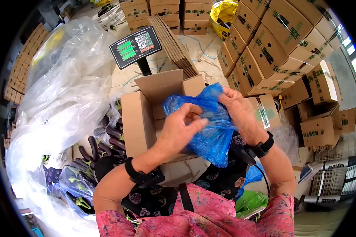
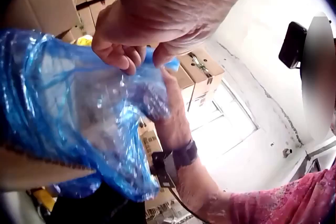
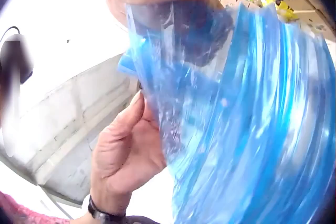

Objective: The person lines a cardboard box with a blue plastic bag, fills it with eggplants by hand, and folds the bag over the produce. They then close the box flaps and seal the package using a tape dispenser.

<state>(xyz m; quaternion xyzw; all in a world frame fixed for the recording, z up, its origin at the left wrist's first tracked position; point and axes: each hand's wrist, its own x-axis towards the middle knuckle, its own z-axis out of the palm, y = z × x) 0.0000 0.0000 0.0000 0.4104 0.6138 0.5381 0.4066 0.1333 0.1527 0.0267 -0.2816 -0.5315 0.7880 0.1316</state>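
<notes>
A crinkled blue plastic bag [image 1: 209, 142] hangs in front of the person, over the near right part of an open cardboard box [image 1: 134, 122]. The right hand [image 1: 241, 114] grips the gathered upper edge of the bag, thumb in front. The left hand [image 1: 180, 126] is at the bag's left side, its fingers curled and its thumb against the film. In the right wrist view, the left hand's [image 3: 131, 150] thumb tip meets the bag's edge. Stretched, see-through film [image 2: 100, 92] fills much of the left wrist view, below the left hand's fingertips.
A scale display [image 1: 136, 47] stands behind the box, beside flattened cardboard [image 1: 174, 47]. Printed cartons [image 1: 265, 51] are stacked at the right. Clear plastic sheeting [image 1: 67, 79] covers the left side, with eggplants [image 1: 93, 148] next to it. Green plastic [image 1: 251, 203] lies near the lap.
</notes>
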